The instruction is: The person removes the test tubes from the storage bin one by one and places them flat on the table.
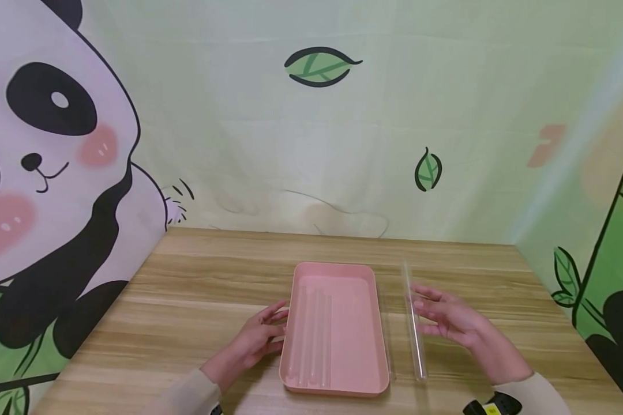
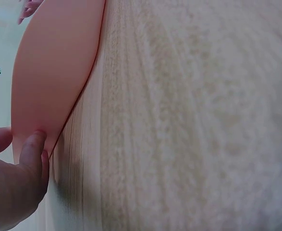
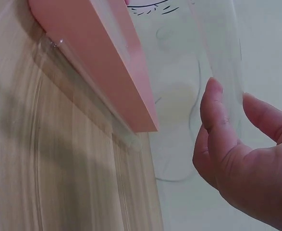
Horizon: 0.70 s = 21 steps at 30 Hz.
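Observation:
My right hand [image 1: 449, 316] pinches a clear tube [image 1: 414, 323] between thumb and fingers, to the right of a pink tray [image 1: 355, 328]. In the right wrist view, that tube [image 3: 222, 48] is held above the table. Against the tray's left side rests my left hand [image 1: 256, 337], its fingertips touching the outer wall [image 2: 54, 72] in the left wrist view. Several clear tubes [image 1: 311, 337] lie lengthwise, side by side, in the tray's left half. Another clear tube [image 3: 88, 86] lies on the table along the tray's right wall.
The wood-grain table [image 1: 213, 276] runs back to a pale green backdrop [image 1: 228, 115] printed with a panda and leaves. Table surface shows on both sides of the tray.

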Motion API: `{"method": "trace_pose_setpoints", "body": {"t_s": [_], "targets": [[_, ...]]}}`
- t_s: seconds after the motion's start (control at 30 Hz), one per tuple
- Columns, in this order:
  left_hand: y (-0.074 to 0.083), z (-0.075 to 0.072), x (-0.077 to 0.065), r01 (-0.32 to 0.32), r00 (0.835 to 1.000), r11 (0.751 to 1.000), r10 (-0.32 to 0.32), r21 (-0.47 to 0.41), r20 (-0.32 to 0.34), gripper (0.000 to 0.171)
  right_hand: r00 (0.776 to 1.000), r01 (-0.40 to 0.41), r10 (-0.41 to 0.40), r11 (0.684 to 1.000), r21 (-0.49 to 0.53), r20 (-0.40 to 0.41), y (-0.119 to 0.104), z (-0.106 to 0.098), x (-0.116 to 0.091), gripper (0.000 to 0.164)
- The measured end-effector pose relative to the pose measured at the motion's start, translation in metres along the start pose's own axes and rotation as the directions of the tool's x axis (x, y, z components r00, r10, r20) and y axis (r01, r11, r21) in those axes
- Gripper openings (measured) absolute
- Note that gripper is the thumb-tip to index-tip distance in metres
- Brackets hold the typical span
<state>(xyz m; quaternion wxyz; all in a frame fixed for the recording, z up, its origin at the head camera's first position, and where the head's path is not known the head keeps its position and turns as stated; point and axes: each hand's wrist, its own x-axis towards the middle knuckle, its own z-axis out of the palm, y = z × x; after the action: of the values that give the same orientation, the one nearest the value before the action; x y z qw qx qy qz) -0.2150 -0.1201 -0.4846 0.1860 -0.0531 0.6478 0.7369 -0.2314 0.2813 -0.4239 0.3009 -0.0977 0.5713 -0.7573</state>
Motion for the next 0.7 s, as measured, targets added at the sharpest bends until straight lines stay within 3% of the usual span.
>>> {"method": "trace_pose_setpoints", "body": {"t_s": [0.3, 0.53, 0.7], "targets": [[0.0, 0.0, 0.0, -0.004, 1.0, 1.0, 0.004, 0.009, 0.0, 0.07, 0.996, -0.048, 0.044, 0.998, -0.051, -0.078, 0.005, -0.005, 0.001, 0.033], [0.0, 0.001, 0.001, -0.001, 1.0, 1.0, 0.001, 0.009, 0.003, 0.07, 0.99, -0.083, 0.067, 0.988, -0.131, -0.123, 0.012, -0.009, 0.003, 0.068], [0.0, 0.0, 0.001, -0.002, 1.0, 1.0, 0.002, 0.008, 0.007, 0.069, 0.986, -0.098, 0.076, 0.984, -0.148, -0.146, 0.018, -0.012, 0.006, 0.069]]}}
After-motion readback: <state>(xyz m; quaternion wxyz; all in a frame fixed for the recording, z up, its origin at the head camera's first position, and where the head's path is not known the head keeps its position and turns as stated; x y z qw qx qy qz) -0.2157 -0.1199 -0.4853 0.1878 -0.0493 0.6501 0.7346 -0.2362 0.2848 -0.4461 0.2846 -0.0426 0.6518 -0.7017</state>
